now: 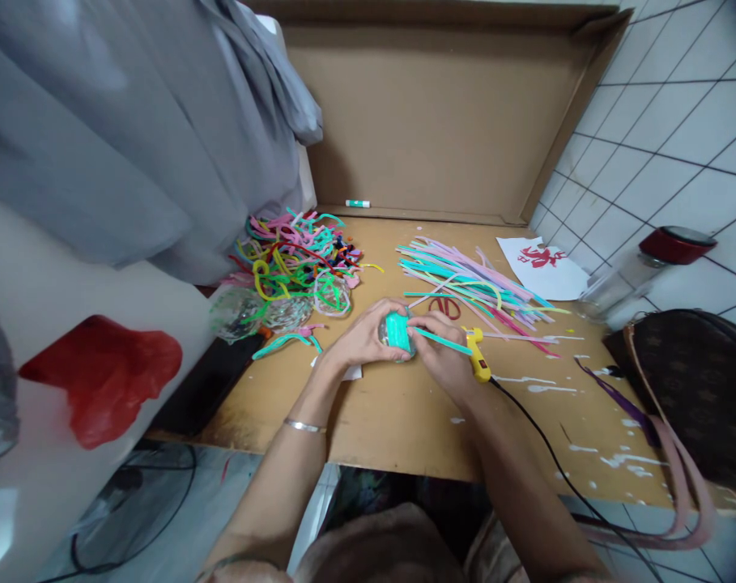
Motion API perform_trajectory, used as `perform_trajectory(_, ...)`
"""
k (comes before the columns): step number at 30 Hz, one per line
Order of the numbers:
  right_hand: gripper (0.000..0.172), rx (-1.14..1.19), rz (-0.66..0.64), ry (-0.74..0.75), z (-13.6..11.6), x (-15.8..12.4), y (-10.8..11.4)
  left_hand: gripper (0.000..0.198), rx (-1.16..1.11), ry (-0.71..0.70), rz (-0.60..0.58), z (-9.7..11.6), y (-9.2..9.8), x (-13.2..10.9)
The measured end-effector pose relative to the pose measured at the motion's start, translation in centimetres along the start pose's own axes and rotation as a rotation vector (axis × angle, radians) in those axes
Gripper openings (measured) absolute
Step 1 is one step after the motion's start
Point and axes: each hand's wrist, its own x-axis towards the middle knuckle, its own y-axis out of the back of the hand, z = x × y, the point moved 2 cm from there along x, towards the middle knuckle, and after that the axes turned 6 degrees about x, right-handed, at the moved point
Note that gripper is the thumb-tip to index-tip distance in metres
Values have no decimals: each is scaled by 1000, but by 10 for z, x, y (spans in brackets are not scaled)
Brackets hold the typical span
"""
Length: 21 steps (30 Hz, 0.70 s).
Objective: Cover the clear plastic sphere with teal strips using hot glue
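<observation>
My left hand point(363, 334) is closed around a small clear object partly covered in turquoise pipe cleaner point(397, 330), held above the table. My right hand point(441, 356) pinches a turquoise pipe cleaner point(449, 343), whose free end sticks out to the right past the knuckles. Its other end meets the covered face of the object; the exact contact is hidden by my fingers. A yellow hot glue gun point(478, 358) lies just right of my right hand. Red-handled scissors point(445, 306) lie behind it.
A heap of bent, coloured pipe cleaners point(300, 251) sits back left, with clear plastic pieces point(288, 311) in front. Straight pipe cleaners point(465, 275) lie back right. A bottle point(628, 279) and a brown bag point(683, 389) stand at right. The glue gun's black cord point(541, 433) crosses the front edge.
</observation>
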Motion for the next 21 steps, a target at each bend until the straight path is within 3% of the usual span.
perform_trajectory(16,16,68,-56,-19,13,2,-3,53,-54,50,-16,-3,1,1)
perform_trajectory(21,21,91,-54,13,10,2,-1,54,-134,123,-9,-5,6,2)
